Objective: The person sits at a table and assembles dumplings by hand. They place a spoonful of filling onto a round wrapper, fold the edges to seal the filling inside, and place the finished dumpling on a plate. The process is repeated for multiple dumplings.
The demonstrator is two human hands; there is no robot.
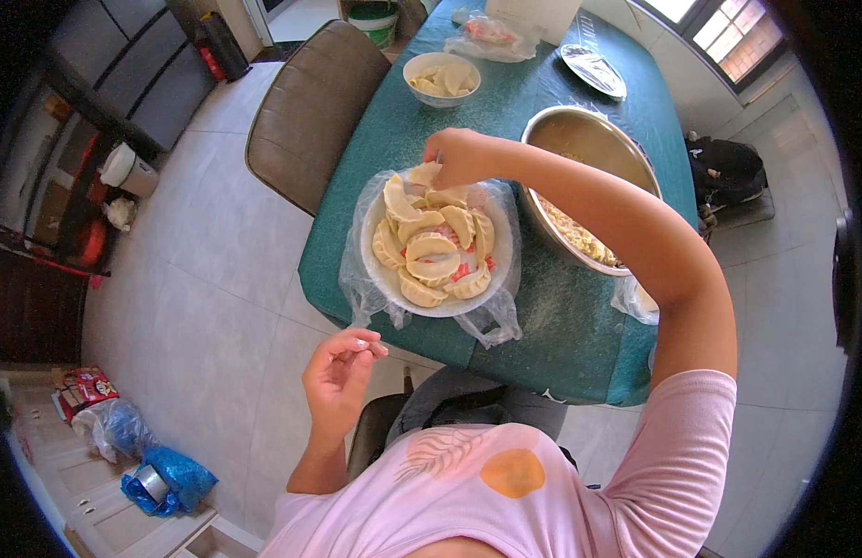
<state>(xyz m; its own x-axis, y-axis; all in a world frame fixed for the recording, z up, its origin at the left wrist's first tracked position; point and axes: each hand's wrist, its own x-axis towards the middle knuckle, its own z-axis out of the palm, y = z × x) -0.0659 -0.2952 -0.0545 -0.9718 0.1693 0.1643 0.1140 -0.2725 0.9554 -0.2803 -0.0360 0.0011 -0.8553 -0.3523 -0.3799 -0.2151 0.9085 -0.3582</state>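
My right hand (457,158) reaches across to the far rim of a white bowl (382,284) and grips a pale dumpling (424,174) there. Part of this dumpling is hidden behind my fingers. Several more pleated dumplings (433,257) lie in a ring and at the middle of the bowl, over a red pattern. A clear plastic bag (498,321) is spread beneath the bowl. My left hand (342,372) hovers in front of the table's near edge, palm up, fingers loosely bent and apart, with nothing visible in it.
A large steel basin (563,244) of chopped filling stands right of the bowl. Farther back are a white bowl (442,79) of pale dough pieces, a bagged item (491,37) and an oval plate (594,72). A brown chair (310,112) stands against the left side of the green-covered table (580,335).
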